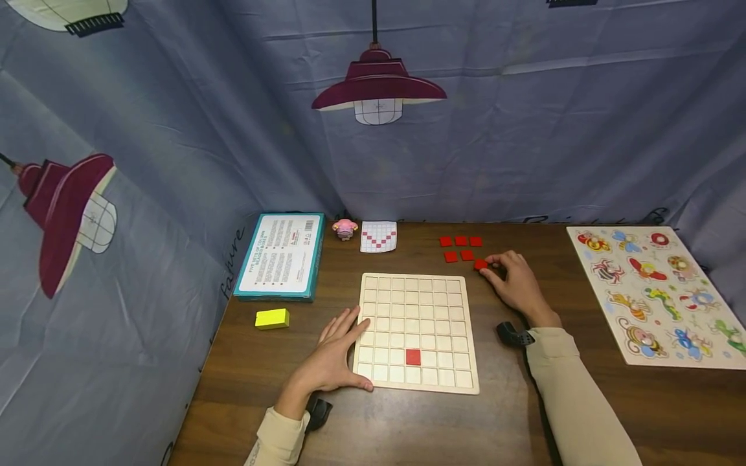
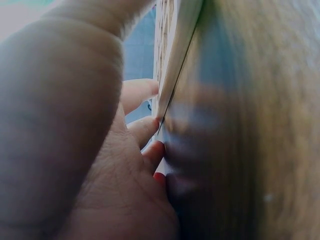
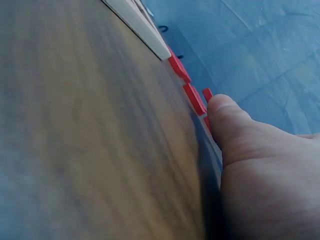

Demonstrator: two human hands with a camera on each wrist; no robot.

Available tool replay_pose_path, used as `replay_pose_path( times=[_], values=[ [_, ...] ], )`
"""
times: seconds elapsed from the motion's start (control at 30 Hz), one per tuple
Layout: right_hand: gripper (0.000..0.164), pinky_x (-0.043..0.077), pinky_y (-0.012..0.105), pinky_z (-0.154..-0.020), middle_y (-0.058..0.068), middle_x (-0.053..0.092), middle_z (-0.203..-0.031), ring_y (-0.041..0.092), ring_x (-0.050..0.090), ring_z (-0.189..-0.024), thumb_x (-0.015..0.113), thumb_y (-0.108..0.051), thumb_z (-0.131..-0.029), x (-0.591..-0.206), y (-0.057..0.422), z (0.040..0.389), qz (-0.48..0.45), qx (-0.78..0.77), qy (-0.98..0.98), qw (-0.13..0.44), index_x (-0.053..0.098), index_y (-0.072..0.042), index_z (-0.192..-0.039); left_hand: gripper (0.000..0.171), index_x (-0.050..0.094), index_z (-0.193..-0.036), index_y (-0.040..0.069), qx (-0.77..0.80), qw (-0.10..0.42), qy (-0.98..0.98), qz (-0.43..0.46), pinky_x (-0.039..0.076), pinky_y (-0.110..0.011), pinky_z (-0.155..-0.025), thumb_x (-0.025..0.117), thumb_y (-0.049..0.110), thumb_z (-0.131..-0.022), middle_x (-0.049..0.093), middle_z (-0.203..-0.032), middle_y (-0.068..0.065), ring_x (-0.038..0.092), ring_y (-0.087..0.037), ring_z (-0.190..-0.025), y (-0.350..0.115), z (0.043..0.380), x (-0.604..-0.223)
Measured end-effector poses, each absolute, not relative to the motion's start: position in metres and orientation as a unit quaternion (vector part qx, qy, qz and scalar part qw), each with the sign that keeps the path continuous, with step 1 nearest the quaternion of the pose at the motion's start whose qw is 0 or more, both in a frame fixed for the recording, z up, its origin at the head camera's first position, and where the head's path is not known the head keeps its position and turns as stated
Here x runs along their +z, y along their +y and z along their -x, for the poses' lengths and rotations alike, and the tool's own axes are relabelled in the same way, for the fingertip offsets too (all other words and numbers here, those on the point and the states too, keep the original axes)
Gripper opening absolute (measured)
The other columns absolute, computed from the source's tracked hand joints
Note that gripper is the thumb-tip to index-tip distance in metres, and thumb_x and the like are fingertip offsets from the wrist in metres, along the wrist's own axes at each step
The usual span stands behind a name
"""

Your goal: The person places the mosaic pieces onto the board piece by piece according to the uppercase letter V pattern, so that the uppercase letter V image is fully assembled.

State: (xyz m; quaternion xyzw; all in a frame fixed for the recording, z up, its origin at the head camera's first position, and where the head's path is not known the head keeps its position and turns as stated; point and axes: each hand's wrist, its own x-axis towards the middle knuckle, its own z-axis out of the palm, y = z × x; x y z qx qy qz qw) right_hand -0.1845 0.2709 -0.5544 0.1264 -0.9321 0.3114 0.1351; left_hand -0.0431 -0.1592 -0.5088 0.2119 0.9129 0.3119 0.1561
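Observation:
A pale wooden grid board (image 1: 412, 279) lies on the table with one red square tile (image 1: 413, 357) in a cell of its second row from the front. My left hand (image 1: 331, 356) rests at the board's left edge, fingers spread and the thumb by the near left corner; in the left wrist view its fingertips meet the board's side (image 2: 175, 65). Beyond the board's far right corner, my right hand (image 1: 520, 285) pinches a red square tile (image 1: 480, 264) between thumb and fingers. Several more red tiles (image 1: 461, 241) lie in two rows just past it.
A small card (image 1: 379, 237) with a red V pattern on a grid lies behind the board, beside a pink figurine (image 1: 345, 228). At left are a teal-edged box (image 1: 280, 255) and a yellow block (image 1: 272, 318). An insect picture board (image 1: 658, 294) covers the right side.

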Motion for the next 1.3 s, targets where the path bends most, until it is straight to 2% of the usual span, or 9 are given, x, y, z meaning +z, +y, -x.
replay_pose_path(
  times=[0.3, 0.67, 1.13, 1.3],
  values=[
    [0.023, 0.039, 0.036, -0.077, 0.01, 0.062, -0.094, 0.022, 0.049, -0.088, 0.078, -0.017, -0.09, -0.554, 0.264, 0.166, -0.136, 0.317, -0.926, 0.154, 0.071, -0.002, -0.106, 0.123, 0.035, -0.16, 0.013, 0.313, 0.153, 0.913, -0.212, 0.01, -0.06, -0.127, 0.096, 0.052, -0.06, 0.01, -0.173, -0.009, 0.008, -0.034, -0.16, -0.16, 0.043, -0.509],
    [0.024, 0.037, 0.026, -0.076, 0.005, 0.062, -0.089, 0.016, 0.05, -0.087, 0.085, -0.01, -0.082, -0.551, 0.245, 0.128, -0.159, 0.345, -0.906, 0.186, 0.073, -0.004, -0.102, 0.123, 0.034, -0.16, 0.013, 0.305, 0.151, 0.915, -0.215, 0.01, -0.059, -0.127, 0.095, 0.052, -0.061, 0.009, -0.174, -0.009, 0.007, -0.033, -0.16, -0.161, 0.045, -0.511],
    [0.026, 0.038, 0.023, -0.075, -0.003, 0.064, -0.093, 0.01, 0.048, -0.088, 0.088, -0.016, -0.079, -0.53, 0.199, 0.083, -0.205, 0.365, -0.898, 0.137, 0.074, -0.012, -0.101, 0.123, 0.032, -0.161, 0.013, 0.315, 0.158, 0.912, -0.212, 0.007, -0.058, -0.128, 0.095, 0.052, -0.062, 0.007, -0.174, -0.008, 0.005, -0.032, -0.161, -0.161, 0.042, -0.51],
    [0.026, 0.039, 0.027, -0.08, -0.005, 0.064, -0.091, 0.01, 0.048, -0.089, 0.089, -0.018, -0.078, -0.526, 0.171, 0.072, -0.246, 0.366, -0.887, 0.138, 0.073, -0.015, -0.099, 0.124, 0.033, -0.161, 0.012, 0.309, 0.157, 0.914, -0.212, 0.007, -0.059, -0.128, 0.095, 0.053, -0.061, 0.008, -0.174, -0.008, 0.006, -0.032, -0.161, -0.16, 0.043, -0.511]
  ],
)
